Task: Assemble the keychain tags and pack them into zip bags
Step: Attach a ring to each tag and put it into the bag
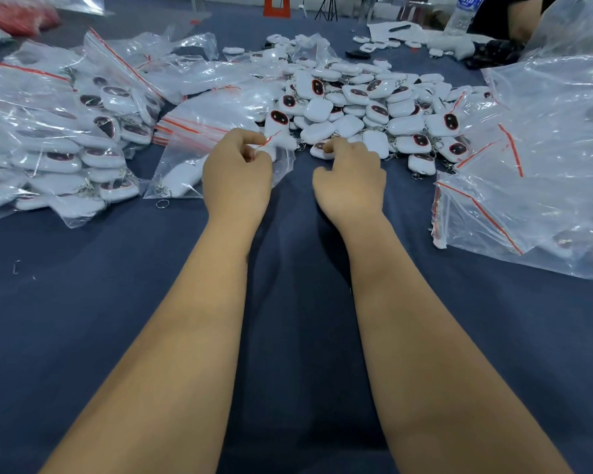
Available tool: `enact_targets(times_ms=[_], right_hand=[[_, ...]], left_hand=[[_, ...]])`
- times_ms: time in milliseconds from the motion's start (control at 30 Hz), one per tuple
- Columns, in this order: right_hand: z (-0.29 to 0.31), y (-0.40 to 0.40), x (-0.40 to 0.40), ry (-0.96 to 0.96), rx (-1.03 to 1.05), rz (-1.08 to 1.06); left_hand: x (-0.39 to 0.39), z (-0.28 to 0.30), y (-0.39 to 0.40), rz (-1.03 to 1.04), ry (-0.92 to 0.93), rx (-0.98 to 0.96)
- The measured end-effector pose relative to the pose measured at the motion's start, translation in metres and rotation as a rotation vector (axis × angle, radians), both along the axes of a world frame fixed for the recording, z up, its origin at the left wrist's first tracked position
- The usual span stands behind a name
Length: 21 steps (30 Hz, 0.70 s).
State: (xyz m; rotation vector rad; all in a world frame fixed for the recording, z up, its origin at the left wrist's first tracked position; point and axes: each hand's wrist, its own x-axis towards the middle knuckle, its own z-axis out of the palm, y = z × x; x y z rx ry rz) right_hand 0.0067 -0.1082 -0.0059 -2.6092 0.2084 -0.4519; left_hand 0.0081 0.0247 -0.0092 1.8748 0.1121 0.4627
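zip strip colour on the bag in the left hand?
Red-orange, on the clear zip bag the left hand pinches; head view.

A tag heap (363, 107) lay beyond the hands; packed bags (59, 142) sat left of them, empty bags (541, 159) right.

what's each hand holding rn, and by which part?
Left hand pinches the small zip bag at its red-striped mouth corner. Right hand reaches a white tag at the pile's edge with its fingertips; whether it actually grips cannot be told.
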Motion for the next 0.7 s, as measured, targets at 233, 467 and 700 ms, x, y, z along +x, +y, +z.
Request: enact_targets(times_ms=[233,467,700], right_hand=[[-0.005,0.001,0.007,0.266,-0.111,0.008],[-0.002,-0.001,0.003,0.020,0.002,-0.084],[-0.002,-0.001,-0.003,0.013,0.031,-0.238]], left_hand=[[-0.002,0.000,-0.001,-0.012,0.011,0.032],[-0.001,0.000,-0.001,-0.029,0.023,0.061],[-0.001,-0.001,-0.002,0.018,-0.001,0.042]])
